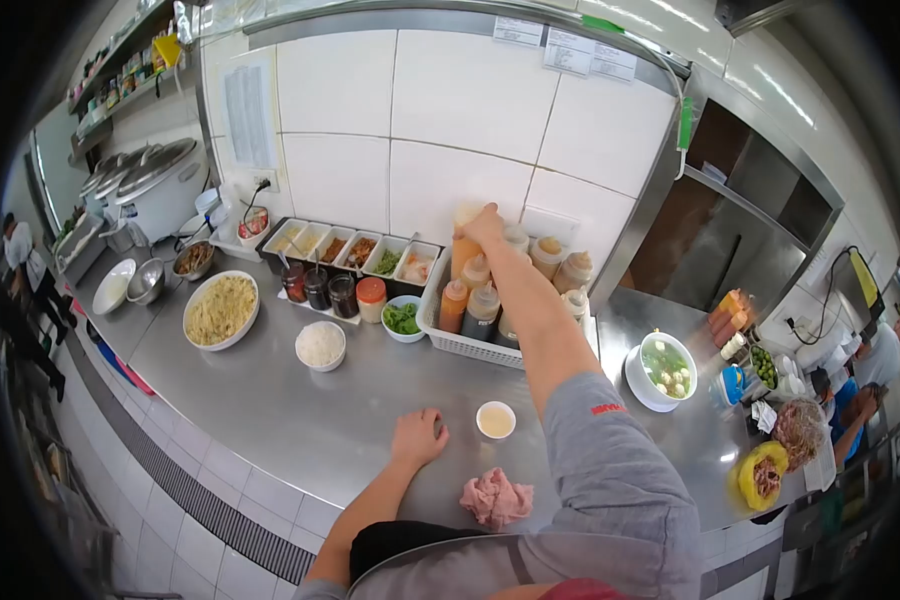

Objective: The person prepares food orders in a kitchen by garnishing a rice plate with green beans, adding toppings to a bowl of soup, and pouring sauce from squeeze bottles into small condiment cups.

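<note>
My right hand (484,224) reaches over a white plastic basket (470,347) and is closed around the top of a tall squeeze bottle (464,254) with orange sauce at the back. Other squeeze bottles, among them a dark one (481,312) and an orange-red one (451,306), stand in the same basket. My left hand (420,438) rests on the steel counter with curled fingers; a small grey patch shows inside the curl, and I cannot make out whether it is an object. Right of that hand sit a small cup of pale liquid (495,420) and a crumpled pink cloth (497,498).
Left of the basket are a bowl of greens (403,319), a bowl of rice (320,346), sauce jars (342,297) and a noodle bowl (220,311). Topping trays (360,252) line the wall. A soup bowl (661,371) and a yellow bowl of meat (763,476) stand on the right.
</note>
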{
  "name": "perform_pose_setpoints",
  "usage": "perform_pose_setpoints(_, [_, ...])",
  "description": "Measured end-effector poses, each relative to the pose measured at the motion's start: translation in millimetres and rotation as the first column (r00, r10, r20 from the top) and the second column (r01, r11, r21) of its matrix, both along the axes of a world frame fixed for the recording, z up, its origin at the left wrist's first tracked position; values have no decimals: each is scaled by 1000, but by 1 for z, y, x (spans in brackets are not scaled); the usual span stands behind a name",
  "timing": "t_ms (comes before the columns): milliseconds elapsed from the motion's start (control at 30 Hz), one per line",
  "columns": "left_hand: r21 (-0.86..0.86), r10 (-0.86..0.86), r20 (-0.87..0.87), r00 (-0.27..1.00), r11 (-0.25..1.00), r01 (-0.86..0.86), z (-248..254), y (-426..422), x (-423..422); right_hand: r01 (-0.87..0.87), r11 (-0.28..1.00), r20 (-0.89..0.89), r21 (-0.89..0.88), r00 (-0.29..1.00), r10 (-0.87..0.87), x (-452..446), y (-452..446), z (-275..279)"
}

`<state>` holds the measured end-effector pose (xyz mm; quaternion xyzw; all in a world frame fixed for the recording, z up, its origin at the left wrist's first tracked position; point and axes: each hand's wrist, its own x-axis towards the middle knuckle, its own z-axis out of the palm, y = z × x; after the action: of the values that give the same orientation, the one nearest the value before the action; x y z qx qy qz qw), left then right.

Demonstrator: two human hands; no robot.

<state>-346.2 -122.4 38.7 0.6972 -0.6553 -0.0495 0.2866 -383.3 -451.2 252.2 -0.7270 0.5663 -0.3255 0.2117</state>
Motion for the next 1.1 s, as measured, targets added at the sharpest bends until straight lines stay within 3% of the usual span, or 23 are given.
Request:
perform_pose_setpoints(67, [0,-18,-22,1000,1000,18,1,-2,2,-10,995,-221,95,975,31,0,-15,-11])
perform_pose_setpoints(133, [2,-2,-43,999,1000,2,-11,-9,5,8,1000,-315,23,949,0,0,-16,-11])
perform_pose_setpoints(167, [5,9,-65,998,1000,-9,-17,-7,4,-65,998,-455,23,888,69,1,-31,-14])
perform_pose_setpoints(200, [-33,7,-77,997,999,-10,-12,-6,3,-142,981,-432,-134,899,71,-4,-31,-15])
perform_pose_setpoints(233, [-62,-19,-19,1000,998,18,-3,-4,4,-354,822,-618,-446,786,4,22,-143,-90])
perform_pose_setpoints(267, [-129,-21,0,1000,991,21,-3,-1,5,-261,910,-549,-321,835,45,-1,-17,9])
perform_pose_setpoints(300, [-112,-28,-9,1000,993,27,-5,0,6,-265,836,-416,-480,908,49,0,-14,11])
perform_pose_setpoints(333, [-91,-30,-33,999,995,27,-2,2,6,-257,819,-305,-513,947,106,4,1,21])
perform_pose_setpoints(400, [-69,-30,-58,998,997,26,1,5,8,-402,806,-241,-436,914,326,14,15,30])
perform_pose_setpoints(467, [-3,-82,-228,970,996,84,4,5,15,-462,794,-305,-395,881,361,36,31,26])
perform_pose_setpoints(500, [-13,-96,-223,970,995,95,5,6,19,-507,777,-365,-373,850,380,48,36,29])
perform_pose_setpoints(567, [-105,-30,-738,675,992,-70,10,11,34,-498,766,-353,-405,859,371,76,33,14])
perform_pose_setpoints(600, [-116,-50,-734,678,992,-53,15,10,54,-504,771,-388,-390,849,359,88,31,5])
perform_pose_setpoints(633, [-258,93,-611,787,916,-308,21,8,79,-509,776,-422,-372,837,348,102,26,-4])
perform_pose_setpoints(667, [-414,271,-503,821,758,-504,24,9,104,-497,785,-426,-371,842,331,116,21,-15])
perform_pose_setpoints(733, [-329,396,-501,769,735,-593,21,6,162,-451,866,-496,-215,814,301,141,7,-40])
perform_pose_setpoints(767, [-320,384,-510,770,746,-584,16,8,184,-439,874,-505,-208,813,288,150,0,-53])
perform_pose_setpoints(833, [-135,427,-349,834,858,-496,12,4,222,-427,899,-775,-95,599,202,169,-8,-67])
perform_pose_setpoints(867, [-133,412,-350,841,867,-480,9,-1,233,-411,907,-776,-93,601,193,173,-11,-75])
perform_pose_setpoints(933, [-100,247,-322,914,951,-292,11,-8,250,-279,957,-881,-72,467,70,177,-9,-90])
perform_pose_setpoints(967, [-96,235,-321,917,956,-278,11,-13,255,-265,962,-881,-68,468,66,180,-13,-93])
perform_pose_setpoints(1067, [-26,182,-343,921,979,-203,18,-23,261,-180,984,-953,-8,301,47,188,-26,-102])
perform_pose_setpoints(1100, [-22,179,-350,920,980,-199,21,-25,261,-238,971,-964,-29,264,36,187,-25,-100])
